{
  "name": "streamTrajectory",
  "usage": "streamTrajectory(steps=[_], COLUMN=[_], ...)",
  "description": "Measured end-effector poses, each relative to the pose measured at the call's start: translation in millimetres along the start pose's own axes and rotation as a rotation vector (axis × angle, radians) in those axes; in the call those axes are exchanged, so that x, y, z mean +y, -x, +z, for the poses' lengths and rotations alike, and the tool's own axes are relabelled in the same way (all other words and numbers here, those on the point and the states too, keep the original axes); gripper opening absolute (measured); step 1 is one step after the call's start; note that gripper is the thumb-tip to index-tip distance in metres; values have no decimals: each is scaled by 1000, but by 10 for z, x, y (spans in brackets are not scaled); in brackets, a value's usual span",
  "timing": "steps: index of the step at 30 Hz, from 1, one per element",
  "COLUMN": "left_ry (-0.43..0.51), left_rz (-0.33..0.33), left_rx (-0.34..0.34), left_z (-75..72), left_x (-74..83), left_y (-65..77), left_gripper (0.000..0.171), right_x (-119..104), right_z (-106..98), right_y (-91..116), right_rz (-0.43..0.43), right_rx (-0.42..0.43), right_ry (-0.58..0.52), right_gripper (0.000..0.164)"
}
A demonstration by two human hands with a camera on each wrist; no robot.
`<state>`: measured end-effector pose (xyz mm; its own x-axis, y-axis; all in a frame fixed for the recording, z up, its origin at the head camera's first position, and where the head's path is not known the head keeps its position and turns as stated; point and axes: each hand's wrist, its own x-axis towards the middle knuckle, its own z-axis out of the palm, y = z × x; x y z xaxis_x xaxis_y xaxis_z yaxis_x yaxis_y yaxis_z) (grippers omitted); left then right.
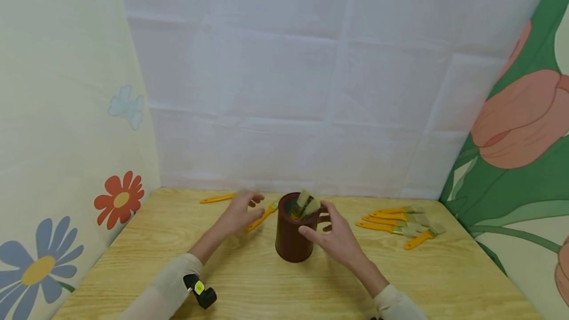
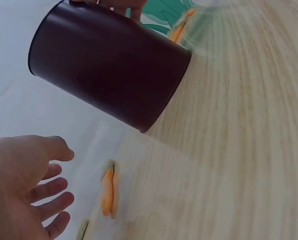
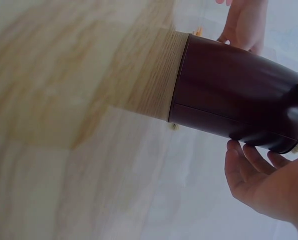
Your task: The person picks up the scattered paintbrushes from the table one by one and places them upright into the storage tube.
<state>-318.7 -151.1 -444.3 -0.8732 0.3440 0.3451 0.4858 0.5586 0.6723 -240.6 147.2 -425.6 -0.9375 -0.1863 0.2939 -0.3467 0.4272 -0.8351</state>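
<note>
A dark red brush holder (image 1: pixel 294 238), a tall cylinder, stands upright on the wooden table in the head view. Light bristle tips of paintbrushes (image 1: pixel 309 207) poke out of its top. My right hand (image 1: pixel 340 241) holds the holder near the rim, thumb on one side and fingers on the other, as the right wrist view of the holder (image 3: pixel 233 92) also shows. To the left, my left hand (image 1: pixel 240 214) is over the table with relaxed fingers and nothing held. A paintbrush (image 1: pixel 263 217) with an orange handle lies between that hand and the holder.
Several orange-handled paintbrushes (image 1: pixel 386 219) lie in a group on the right of the table (image 1: pixel 249 285). Another paintbrush (image 1: pixel 217 198) lies at the back left, partly behind my left hand. A white cloth (image 1: pixel 284 88) hangs behind, with patterned cloths on both sides.
</note>
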Motion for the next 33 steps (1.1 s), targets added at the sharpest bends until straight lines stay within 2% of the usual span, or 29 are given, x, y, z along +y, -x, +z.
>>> streamTrajectory(steps=[5, 7, 12, 20, 26, 33], left_ry=[-40, -68, -171, -288, -293, -248], left_rz=[-52, -50, -24, -73, -125, -246], left_rx=[-70, -93, -107, -149, -269, -437], left_z=[35, 43, 53, -22, -182, -478], left_x=[-86, -113, -109, -97, -123, 13], left_y=[14, 31, 73, 76, 110, 184], left_gripper=[40, 39, 27, 22, 21, 29], right_x=[-12, -20, -48, -48, -13, 7], right_z=[-8, -10, -16, -18, 1, 10], right_y=[-3, -2, 2, -6, -11, -4], right_rz=[2, 2, 4, 1, 2, 0], right_rx=[-5, -5, -4, -2, 3, 11], right_ry=[-3, -1, 5, 6, 8, 7], right_gripper=[81, 82, 83, 84, 85, 80])
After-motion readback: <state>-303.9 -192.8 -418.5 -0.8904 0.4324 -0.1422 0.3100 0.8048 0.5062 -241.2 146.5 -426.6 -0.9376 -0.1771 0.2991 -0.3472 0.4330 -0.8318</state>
